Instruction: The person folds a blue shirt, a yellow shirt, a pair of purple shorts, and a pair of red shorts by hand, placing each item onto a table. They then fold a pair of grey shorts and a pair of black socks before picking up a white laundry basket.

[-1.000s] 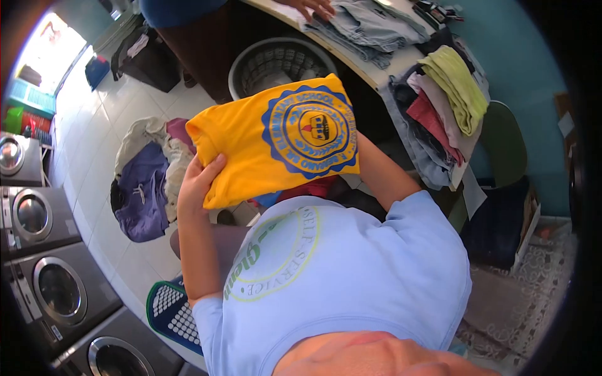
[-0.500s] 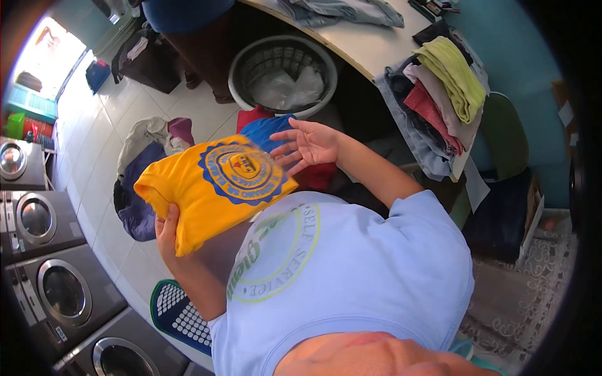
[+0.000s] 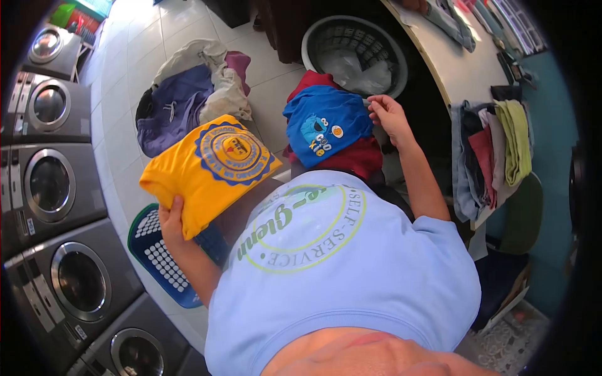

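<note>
My left hand grips the near corner of a folded yellow T-shirt with a blue round school crest, held out to my left above the floor. My right hand reaches forward and pinches the far edge of a blue garment with a cartoon face print. That blue garment lies on top of red clothes in a pile in front of me.
A grey laundry basket holding plastic bags stands by the curved white counter. Folded clothes are stacked at the right. A heap of laundry lies on the tiled floor. Washing machines line the left; a blue basket sits below my left arm.
My right hand moved forward from mid-air and took hold of the blue garment. The yellow shirt stays in my left hand. My view turned left.
</note>
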Available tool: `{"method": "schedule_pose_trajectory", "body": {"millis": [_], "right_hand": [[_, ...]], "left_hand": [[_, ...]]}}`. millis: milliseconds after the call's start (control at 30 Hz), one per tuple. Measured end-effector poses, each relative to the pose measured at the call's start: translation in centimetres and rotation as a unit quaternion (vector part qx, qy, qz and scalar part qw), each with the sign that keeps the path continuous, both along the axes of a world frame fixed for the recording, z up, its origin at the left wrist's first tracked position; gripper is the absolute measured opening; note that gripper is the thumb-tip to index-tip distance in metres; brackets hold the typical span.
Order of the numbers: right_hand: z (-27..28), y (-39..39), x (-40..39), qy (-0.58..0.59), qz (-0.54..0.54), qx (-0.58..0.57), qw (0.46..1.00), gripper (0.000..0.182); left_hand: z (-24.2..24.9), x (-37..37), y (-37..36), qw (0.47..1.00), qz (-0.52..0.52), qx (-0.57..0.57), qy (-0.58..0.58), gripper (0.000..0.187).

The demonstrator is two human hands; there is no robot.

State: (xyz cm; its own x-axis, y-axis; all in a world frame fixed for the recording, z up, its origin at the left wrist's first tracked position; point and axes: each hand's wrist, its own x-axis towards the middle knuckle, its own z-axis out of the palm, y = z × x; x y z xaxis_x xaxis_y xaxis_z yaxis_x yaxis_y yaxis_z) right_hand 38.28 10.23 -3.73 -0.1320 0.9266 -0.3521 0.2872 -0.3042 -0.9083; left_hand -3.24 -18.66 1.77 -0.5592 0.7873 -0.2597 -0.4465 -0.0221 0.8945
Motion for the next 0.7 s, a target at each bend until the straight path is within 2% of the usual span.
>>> {"method": "schedule_pose_trajectory", "body": {"millis": [67, 100, 133, 167, 200, 233, 267, 333, 367, 400, 433, 467, 500, 567, 633, 667, 700], "right_hand": [[-1.8, 0.3, 0.2, -0.073, 0.021, 0.022, 0.997, 0.028], [-4.9, 1.4, 1.0, -0.07, 0.017, 0.036, 0.997, 0.04], [-5.8, 1.8, 1.0, -0.087, 0.04, 0.012, 0.995, 0.043], [-6.2, 2.2, 1.0, -0.104, 0.061, -0.009, 0.993, 0.046], [-6.5, 2.5, 0.8, -0.122, 0.082, -0.031, 0.989, 0.049], [-7.0, 2.5, 0.4, -0.121, 0.085, 0.003, 0.989, 0.051], [-7.1, 2.8, 0.5, -0.204, 0.105, 0.045, 0.972, 0.049], [-3.7, 2.4, -1.4, -0.361, 0.141, 0.129, 0.913, 0.045], [-4.6, 2.6, -1.4, -0.366, 0.134, 0.174, 0.904, 0.038], [-4.1, 2.4, -1.9, -0.368, 0.127, 0.241, 0.889, 0.035], [-3.1, 1.7, -2.7, -0.368, 0.119, 0.307, 0.869, 0.031], [-1.8, 1.0, -3.7, -0.366, 0.111, 0.373, 0.845, 0.028], [0.1, 0.2, -5.1, -0.283, 0.133, 0.364, 0.878, 0.025], [5.0, -2.3, -8.4, -0.111, 0.173, 0.328, 0.922, 0.02], [9.0, -4.9, -10.3, -0.081, 0.38, 0.391, 0.835, 0.021], [10.4, -6.1, -11.0, -0.029, 0.458, 0.384, 0.801, 0.019], [11.3, -7.1, -11.7, -0.02, 0.503, 0.466, 0.727, 0.017]], "left_hand": [[-1.7, -1.6, -3.1, 0.999, -0.005, -0.041, -0.008, 0.044], [-3.5, -2.7, -4.8, 0.982, -0.01, -0.16, 0.097, 0.048], [-5.5, -4.0, -6.2, 0.94, -0.018, -0.274, 0.201, 0.051], [-6.9, -4.4, -6.9, 0.875, -0.028, -0.38, 0.298, 0.055], [-7.2, -3.5, -6.9, 0.692, -0.043, -0.477, 0.54, 0.064], [-7.2, -3.2, -6.7, 0.703, -0.059, -0.437, 0.558, 0.064], [-7.0, -3.3, -6.2, 0.711, -0.075, -0.396, 0.576, 0.064], [-4.0, -0.8, -2.9, 0.864, -0.109, -0.298, 0.391, 0.062], [-3.0, 0.4, -1.0, 0.919, -0.122, -0.239, 0.29, 0.061], [-2.8, 0.9, 0.4, 0.854, -0.17, -0.23, 0.435, 0.057], [-2.7, 1.3, 1.9, 0.765, -0.213, -0.216, 0.569, 0.054], [-1.9, 2.3, 3.5, 0.762, -0.243, -0.182, 0.572, 0.052], [-0.6, 3.6, 5.1, 0.758, -0.272, -0.148, 0.574, 0.05], [2.1, 6.5, 7.9, 0.784, -0.302, -0.063, 0.539, 0.049], [4.6, 9.6, 10.0, 0.79, -0.244, 0.1, 0.554, 0.045], [5.5, 10.5, 10.7, 0.774, -0.26, 0.148, 0.557, 0.046], [6.3, 11.2, 11.3, 0.757, -0.276, 0.196, 0.559, 0.047]]}}
